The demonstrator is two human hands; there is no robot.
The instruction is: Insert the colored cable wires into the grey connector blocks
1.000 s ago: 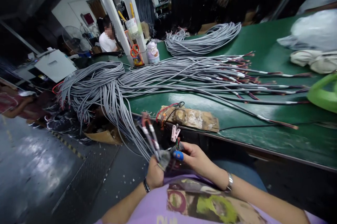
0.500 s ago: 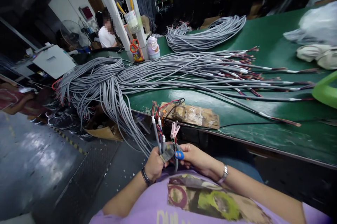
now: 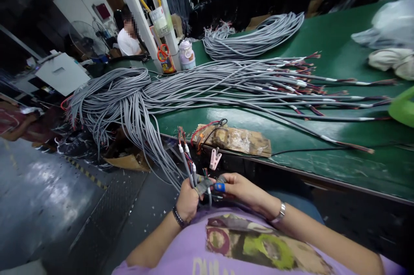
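My left hand [image 3: 188, 201] is closed around several grey cables [image 3: 184, 160]. White bands and bare coloured wire ends top the ones standing up from the fist. A further grey cable [image 3: 210, 197] hangs by its fingertips, its thin wires pointing up. Beside it, my right hand [image 3: 241, 189] pinches with thumb and forefinger close to those wires; what lies between the fingertips is hidden. Blue tape wraps my right thumb, and grey tape covers fingers of both hands. A pink clothes peg [image 3: 215, 159] sits at the bench edge just above my hands.
Long grey cables [image 3: 194, 83] spread over the green bench [image 3: 339, 171], some drooping off its left front edge. A worn wooden block [image 3: 239, 139] with red and black leads lies at the edge. Behind are a coiled cable bundle [image 3: 255, 38], a bottle [image 3: 186, 55] and a seated person [image 3: 127, 42].
My left hand and its cables have shifted slightly left. The thin-wired cable has moved left and lower, away from the peg. My right hand has stayed near its place, still pinching.
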